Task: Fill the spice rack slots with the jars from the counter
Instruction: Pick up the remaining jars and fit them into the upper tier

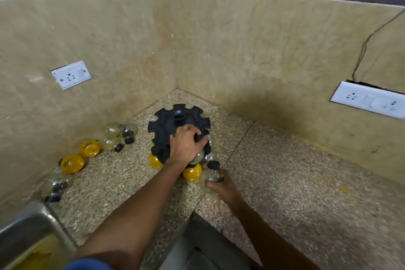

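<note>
The black round spice rack point(166, 120) stands in the counter's corner. My left hand point(186, 144) lies over its near top edge, fingers curled around the rim. Two yellow jars point(192, 172) and a clear jar point(198, 157) sit in its lower slots on the near side. My right hand point(221, 184) grips a clear jar with a black cap point(212, 173), tilted, just right of the rack's base. More jars lie on the counter to the left: two yellow ones point(89, 148), several clear ones point(111, 130), and others point(58, 184) nearer the sink.
Stone walls close the corner behind and to both sides. A steel sink point(26, 226) is at the lower left. Wall sockets point(71, 74) point(368, 99) sit on both walls, with a wire point(368, 39) above the right one. The counter edge point(195, 210) notches in near me.
</note>
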